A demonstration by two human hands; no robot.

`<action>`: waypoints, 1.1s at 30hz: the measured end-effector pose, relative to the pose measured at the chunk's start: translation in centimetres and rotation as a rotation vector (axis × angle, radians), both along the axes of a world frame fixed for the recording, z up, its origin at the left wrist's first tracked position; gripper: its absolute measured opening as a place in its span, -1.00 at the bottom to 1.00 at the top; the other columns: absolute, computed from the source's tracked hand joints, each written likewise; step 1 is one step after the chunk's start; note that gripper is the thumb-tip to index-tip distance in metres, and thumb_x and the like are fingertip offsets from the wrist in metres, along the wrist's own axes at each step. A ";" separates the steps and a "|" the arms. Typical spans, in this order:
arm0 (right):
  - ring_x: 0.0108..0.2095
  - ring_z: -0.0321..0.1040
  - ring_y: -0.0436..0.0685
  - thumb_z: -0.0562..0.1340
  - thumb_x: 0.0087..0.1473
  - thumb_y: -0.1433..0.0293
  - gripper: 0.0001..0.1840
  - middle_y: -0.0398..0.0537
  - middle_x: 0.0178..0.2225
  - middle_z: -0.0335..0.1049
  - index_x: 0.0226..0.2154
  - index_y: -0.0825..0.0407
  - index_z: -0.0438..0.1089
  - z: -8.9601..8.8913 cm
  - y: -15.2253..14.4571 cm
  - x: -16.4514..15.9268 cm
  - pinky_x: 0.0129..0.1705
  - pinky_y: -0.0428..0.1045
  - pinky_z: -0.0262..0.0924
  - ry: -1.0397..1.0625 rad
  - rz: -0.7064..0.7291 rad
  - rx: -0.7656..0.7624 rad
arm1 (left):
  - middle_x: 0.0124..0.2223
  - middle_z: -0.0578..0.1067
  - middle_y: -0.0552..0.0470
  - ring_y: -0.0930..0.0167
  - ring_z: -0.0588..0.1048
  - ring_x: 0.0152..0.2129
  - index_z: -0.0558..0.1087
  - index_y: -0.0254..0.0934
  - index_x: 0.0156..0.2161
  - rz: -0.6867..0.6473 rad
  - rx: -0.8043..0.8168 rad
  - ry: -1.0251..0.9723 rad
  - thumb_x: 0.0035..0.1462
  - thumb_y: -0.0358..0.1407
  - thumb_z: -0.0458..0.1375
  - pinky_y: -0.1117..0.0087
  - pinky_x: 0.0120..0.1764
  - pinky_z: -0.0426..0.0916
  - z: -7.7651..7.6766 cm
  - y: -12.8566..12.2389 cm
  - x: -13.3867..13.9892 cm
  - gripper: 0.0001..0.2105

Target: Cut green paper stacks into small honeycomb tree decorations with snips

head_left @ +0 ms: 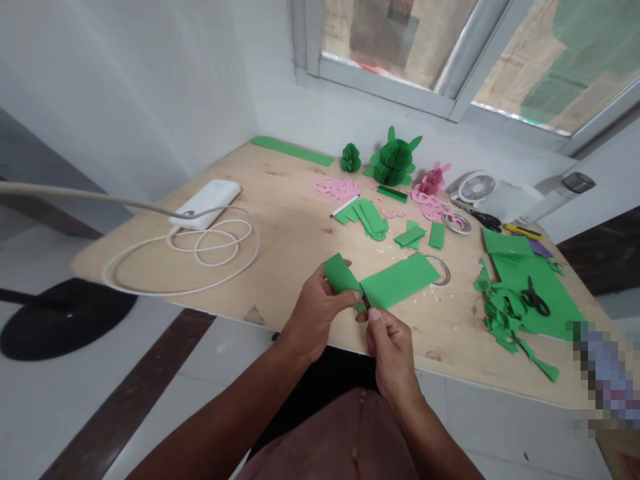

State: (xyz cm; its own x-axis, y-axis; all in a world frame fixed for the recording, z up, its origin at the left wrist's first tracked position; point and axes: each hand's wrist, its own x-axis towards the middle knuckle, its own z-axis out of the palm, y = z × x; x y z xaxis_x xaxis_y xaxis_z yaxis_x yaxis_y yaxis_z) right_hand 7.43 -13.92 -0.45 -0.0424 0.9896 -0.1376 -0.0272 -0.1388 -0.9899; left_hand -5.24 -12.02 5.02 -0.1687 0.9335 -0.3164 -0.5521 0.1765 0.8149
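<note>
My left hand (pixel 316 312) grips a piece of green paper (pixel 341 272) near the table's front edge, thumb on top and fingers beneath. A wider strip of the same green paper (pixel 400 279) extends to the right, over part of a tape roll (pixel 443 272). My right hand (pixel 393 343) is closed around small black scissors (pixel 365 298), whose dark blades show at the gap between the two paper parts. The handles are mostly hidden inside my fingers. Behind the hands lie cut green paper pieces (pixel 369 219) in a loose stack.
Green paper scraps (pixel 505 310) and black scissors (pixel 535 297) lie on green sheets to the right. Paper figures (pixel 395 160), pink scraps (pixel 336 189) and a white fan (pixel 476 187) stand or lie at the back. A white power bank (pixel 213 200) with a looped cable is left.
</note>
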 end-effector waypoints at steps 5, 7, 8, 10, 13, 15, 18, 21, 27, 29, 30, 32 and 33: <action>-0.66 -0.27 -0.10 0.19 0.06 0.04 -0.55 -0.33 -0.70 -0.17 -0.51 0.09 0.43 0.0 0.0 0.1 -0.64 -0.12 -0.34 -0.031 0.008 0.001 | -0.45 0.42 0.19 0.50 0.37 -0.56 0.37 -0.26 -0.11 -0.064 0.019 0.036 -0.31 -0.44 0.32 0.42 -0.36 0.28 -0.5 0.2 -0.6 -0.47; -0.67 -0.24 -0.09 0.18 0.05 0.02 -0.54 -0.32 -0.70 -0.13 -0.50 0.09 0.43 0.2 0.0 0.1 -0.64 -0.12 -0.32 -0.015 -0.011 -0.021 | -0.44 0.44 0.19 0.50 0.38 -0.55 0.37 -0.25 -0.10 -0.081 0.026 0.040 -0.29 -0.45 0.31 0.43 -0.35 0.28 -0.7 0.1 -0.8 -0.48; -0.67 -0.22 -0.09 0.18 0.05 0.01 -0.53 -0.32 -0.71 -0.11 -0.50 0.09 0.43 0.3 0.0 0.2 -0.64 -0.12 -0.31 0.002 -0.028 -0.038 | -0.43 0.45 0.18 0.50 0.39 -0.54 0.37 -0.24 -0.10 -0.092 0.028 0.042 -0.29 -0.45 0.31 0.43 -0.35 0.28 -0.8 0.1 -0.9 -0.47; -0.68 -0.22 -0.09 0.18 0.04 0.00 -0.53 -0.32 -0.71 -0.08 -0.48 0.10 0.42 0.6 0.1 0.3 -0.65 -0.12 -0.31 0.044 -0.056 -0.071 | -0.41 0.47 0.16 0.49 0.41 -0.53 0.36 -0.24 -0.08 -0.129 0.027 0.046 -0.30 -0.46 0.32 0.43 -0.34 0.28 -0.8 -0.1 -0.9 -0.45; -0.68 -0.23 -0.10 0.21 0.01 0.00 -0.53 -0.33 -0.70 -0.06 -0.45 0.11 0.43 1.4 0.7 0.5 -0.66 -0.13 -0.33 0.095 -0.033 -0.075 | -0.39 0.50 0.13 0.45 0.45 -0.49 0.34 -0.23 -0.07 -0.225 0.021 0.044 -0.33 -0.49 0.32 0.41 -0.32 0.30 -0.7 -0.2 -1.0 -0.41; -0.68 -0.23 -0.11 0.27 -0.04 0.03 -0.56 -0.33 -0.70 -0.04 -0.41 0.10 0.45 2.0 1.2 0.5 -0.67 -0.13 -0.32 0.103 0.002 -0.054 | -0.38 0.50 0.12 0.45 0.45 -0.50 0.32 -0.23 -0.04 -0.299 0.021 0.063 -0.33 -0.51 0.30 0.42 -0.36 0.29 -0.8 -0.2 -1.0 -0.38; -0.68 -0.22 -0.12 0.36 -0.16 0.13 -0.61 -0.32 -0.67 0.02 -0.36 0.09 0.46 2.7 2.1 0.3 -0.67 -0.14 -0.30 0.093 -0.006 -0.041 | -0.42 0.47 0.14 0.49 0.39 -0.56 0.25 -0.24 0.04 -0.422 0.042 0.127 -0.31 -0.53 0.26 0.47 -0.45 0.23 -1.5 0.1 -1.1 -0.31; -0.67 -0.18 -0.12 0.38 -0.18 0.20 -0.70 -0.29 -0.65 0.08 -0.46 0.08 0.43 2.9 2.6 0.1 -0.66 -0.14 -0.27 0.086 -0.037 -0.039 | -0.45 0.45 0.16 0.52 0.34 -0.59 0.21 -0.25 0.10 -0.512 0.085 0.160 -0.27 -0.52 0.26 0.49 -0.48 0.20 -2.1 0.3 -1.1 -0.27; -0.66 -0.20 -0.12 0.38 -0.19 0.21 -0.71 -0.29 -0.65 0.08 -0.55 0.07 0.37 2.6 2.8 -0.3 -0.66 -0.13 -0.31 0.098 -0.062 -0.045 | -0.37 0.53 0.02 0.44 0.45 -0.45 0.44 -0.29 -0.18 -0.377 0.061 0.104 -0.20 -0.38 0.32 0.45 -0.36 0.29 -1.6 0.1 -0.8 -0.62; -0.66 -0.21 -0.12 0.37 -0.18 0.20 -0.70 -0.29 -0.66 0.06 -0.56 0.06 0.35 2.4 2.9 -0.3 -0.67 -0.13 -0.33 0.098 -0.062 -0.050 | -0.43 0.51 0.03 0.45 0.43 -0.49 0.46 -0.31 -0.34 -0.298 0.039 0.103 -0.16 -0.30 0.32 0.46 -0.39 0.29 -1.6 -0.1 -0.6 -0.78; -0.66 -0.21 -0.12 0.37 -0.18 0.19 -0.70 -0.29 -0.65 0.06 -0.56 0.06 0.35 2.4 2.9 -0.3 -0.67 -0.13 -0.33 0.096 -0.058 -0.052 | -0.46 0.50 0.04 0.46 0.41 -0.52 0.46 -0.32 -0.40 -0.264 0.024 0.102 -0.16 -0.28 0.33 0.46 -0.41 0.29 -1.6 -0.1 -0.6 -0.80; -0.66 -0.22 -0.13 0.37 -0.17 0.18 -0.68 -0.30 -0.65 0.05 -0.55 0.06 0.34 2.2 2.8 -0.3 -0.67 -0.13 -0.34 0.089 -0.043 -0.060 | -0.50 0.48 0.06 0.49 0.38 -0.57 0.46 -0.32 -0.47 -0.199 -0.005 0.093 -0.19 -0.26 0.34 0.48 -0.44 0.29 -1.8 -0.1 -0.4 -0.80; -0.66 -0.22 -0.13 0.37 -0.15 0.16 -0.67 -0.30 -0.65 0.03 -0.54 0.07 0.35 2.2 2.8 -0.2 -0.67 -0.13 -0.35 0.088 -0.032 -0.066 | -0.51 0.47 0.07 0.50 0.37 -0.58 0.45 -0.32 -0.49 -0.168 -0.016 0.085 -0.21 -0.26 0.35 0.48 -0.46 0.29 -1.9 0.0 -0.4 -0.80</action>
State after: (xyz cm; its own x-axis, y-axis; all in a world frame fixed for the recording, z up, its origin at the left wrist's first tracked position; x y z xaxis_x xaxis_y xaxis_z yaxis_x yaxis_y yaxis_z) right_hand 7.23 -11.15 1.74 -0.0255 0.9796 -0.1993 -0.1189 -0.2009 -0.9724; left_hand -5.65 -12.05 3.16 -0.0375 0.9457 -0.3228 -0.4431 0.2738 0.8536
